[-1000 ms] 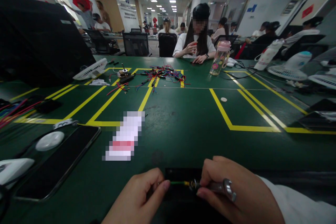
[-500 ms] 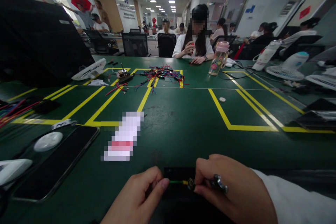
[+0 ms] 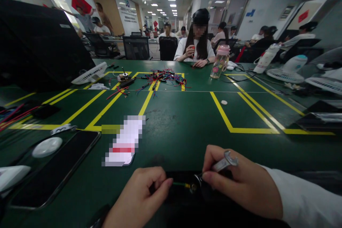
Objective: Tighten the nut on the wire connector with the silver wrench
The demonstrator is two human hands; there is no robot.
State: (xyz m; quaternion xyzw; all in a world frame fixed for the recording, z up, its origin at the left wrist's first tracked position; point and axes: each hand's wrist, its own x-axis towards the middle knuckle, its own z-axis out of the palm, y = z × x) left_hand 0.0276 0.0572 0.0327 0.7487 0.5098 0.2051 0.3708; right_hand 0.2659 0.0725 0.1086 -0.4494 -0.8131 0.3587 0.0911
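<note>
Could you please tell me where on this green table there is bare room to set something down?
The green table is bare between the blurred white card and the yellow tape rectangle, and inside that rectangle beside the small white disc. It is crowded at the black phone on the left, around the tangle of coloured wires, and at the right edge.

Person's own body, head view: two bare hands. Left hand (image 3: pixel 139 199): no ring, watch or glove visible; wrist bare to the lower frame edge. Right hand (image 3: pixel 237 185): no ring seen; forearm covered by a long white sleeve (image 3: pixel 307 203), plain fabric, soft folds, cuff ending at the wrist.
</note>
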